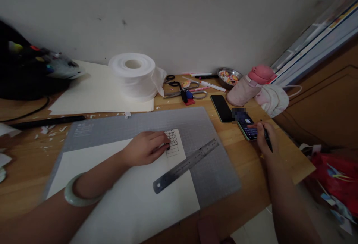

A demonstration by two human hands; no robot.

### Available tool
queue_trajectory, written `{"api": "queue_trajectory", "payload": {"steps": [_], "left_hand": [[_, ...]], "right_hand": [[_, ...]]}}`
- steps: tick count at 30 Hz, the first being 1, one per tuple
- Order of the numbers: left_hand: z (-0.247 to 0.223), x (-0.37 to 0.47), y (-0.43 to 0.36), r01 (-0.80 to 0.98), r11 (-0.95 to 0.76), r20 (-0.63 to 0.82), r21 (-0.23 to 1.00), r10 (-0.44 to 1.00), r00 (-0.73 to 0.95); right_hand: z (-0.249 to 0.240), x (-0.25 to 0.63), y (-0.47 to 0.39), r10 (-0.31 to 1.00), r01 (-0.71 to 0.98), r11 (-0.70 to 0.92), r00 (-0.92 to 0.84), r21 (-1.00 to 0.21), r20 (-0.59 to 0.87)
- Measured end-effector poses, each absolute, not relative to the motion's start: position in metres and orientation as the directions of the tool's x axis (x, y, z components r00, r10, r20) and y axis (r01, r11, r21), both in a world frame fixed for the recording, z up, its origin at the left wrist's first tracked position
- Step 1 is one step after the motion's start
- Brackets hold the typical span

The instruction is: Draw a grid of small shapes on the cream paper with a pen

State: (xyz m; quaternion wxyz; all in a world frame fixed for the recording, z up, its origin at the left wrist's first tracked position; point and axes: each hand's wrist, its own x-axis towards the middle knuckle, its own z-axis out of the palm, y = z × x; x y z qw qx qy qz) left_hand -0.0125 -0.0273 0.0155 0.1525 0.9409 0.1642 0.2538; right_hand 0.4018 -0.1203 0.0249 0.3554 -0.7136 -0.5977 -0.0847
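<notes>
My left hand [148,147] rests on a large sheet of white paper [134,188], its fingers pinched together. A small dark thing [168,146] shows at the fingertips, too small to name. Beside them is a small ink drawing [172,143] of rows with rounded shapes. My right hand [267,137] grips a black pen [269,141], and one finger reaches over the lit phone [247,126], which displays a keyboard. A metal ruler [186,165] lies slantwise across the paper's right edge and the grey cutting mat [215,169].
A second, dark phone [221,108] lies beside the lit one. Behind are a white paper roll [132,76], scissors [198,94], markers [213,85], a metal bowl [229,78] of wrapped sweets and a pink bottle [246,87]. Paper scraps [46,129] litter the left side.
</notes>
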Motion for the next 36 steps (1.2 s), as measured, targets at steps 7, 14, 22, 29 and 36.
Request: {"api": "queue_trajectory", "payload": {"steps": [7, 14, 22, 29, 36], "left_hand": [[0.016, -0.012, -0.028, 0.253, -0.902, 0.424, 0.351, 0.394, 0.815], [0.016, -0.013, -0.027, 0.246, -0.896, 0.416, 0.368, 0.396, 0.819], [0.016, -0.012, -0.027, 0.258, -0.893, 0.403, 0.370, 0.404, 0.821], [0.018, -0.012, -0.028, 0.240, -0.899, 0.423, 0.366, 0.390, 0.818], [0.016, -0.012, -0.027, 0.232, -0.906, 0.435, 0.353, 0.379, 0.817]], "right_hand": [[0.025, 0.399, -0.125, 0.782, 0.879, -0.041, 0.324, -0.475, 0.532], [0.019, 0.409, -0.120, 0.785, 0.903, -0.049, 0.299, -0.426, 0.543], [0.014, 0.416, -0.111, 0.810, 0.927, -0.022, 0.236, -0.374, 0.537], [0.016, 0.414, -0.110, 0.827, 0.933, -0.064, 0.248, -0.354, 0.505], [0.021, 0.411, -0.116, 0.792, 0.911, -0.043, 0.282, -0.411, 0.542]]}}
